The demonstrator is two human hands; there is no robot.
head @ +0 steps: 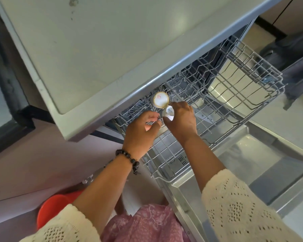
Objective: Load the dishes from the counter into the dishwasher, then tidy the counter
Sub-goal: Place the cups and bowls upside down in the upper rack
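Right hand [180, 119]: grip curled round small white lettered plastic piece [169, 113], seating it in grey wire dishwasher rack [234, 88]. Left hand [142, 129]: pinches rack wire, probably steadying. Round white cup [160, 102] inverted at 11 o'clock, to drain. Pale surface [94, 49] overhead.

Pale floor [42, 163]; dark-framed window [0, 105] left; orange bucket [54, 206].

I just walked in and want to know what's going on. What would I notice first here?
Two hands meet over the pulled-out dishwasher rack: the right hand holds a small white item, and the left hand touches the rack's wires. Just beyond them a round white cup sits in the rack, under the counter's edge. An orange bowl shows at the lower left.
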